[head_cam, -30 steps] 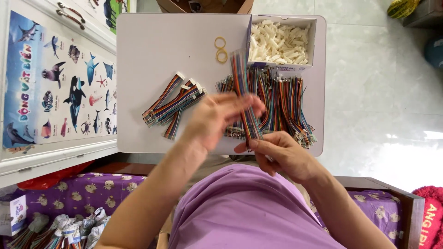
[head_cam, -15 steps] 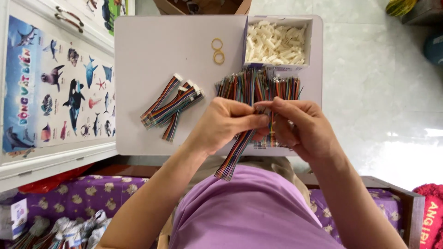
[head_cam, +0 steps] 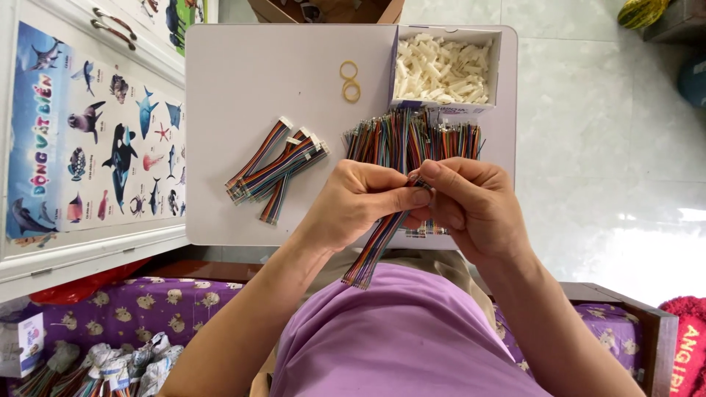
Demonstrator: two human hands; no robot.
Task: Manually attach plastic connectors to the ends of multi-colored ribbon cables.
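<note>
While your left hand [head_cam: 360, 202] and right hand [head_cam: 471, 202] pinch the top end of 1 multicoloured ribbon cable [head_cam: 379, 246] together, it hangs over the near edge of the white tabletop [head_cam: 243, 81]. Beyond it lies the loose wire pile [head_cam: 412, 136]; finished cables [head_cam: 276, 169] lie left, 2 rubber bands [head_cam: 350, 81] farther back.

Purple short-sleeved shirt [head_cam: 412, 345], bare forearms

Pale glossy floor tiles [head_cam: 610, 140] catch a bright glare on the right. A small white table [head_cam: 250, 81] sits centre — a white cabinet [head_cam: 81, 250] with a sea-animal poster [head_cam: 95, 140] stands left, and purple patterned fabric [head_cam: 147, 309] spreads below.
</note>
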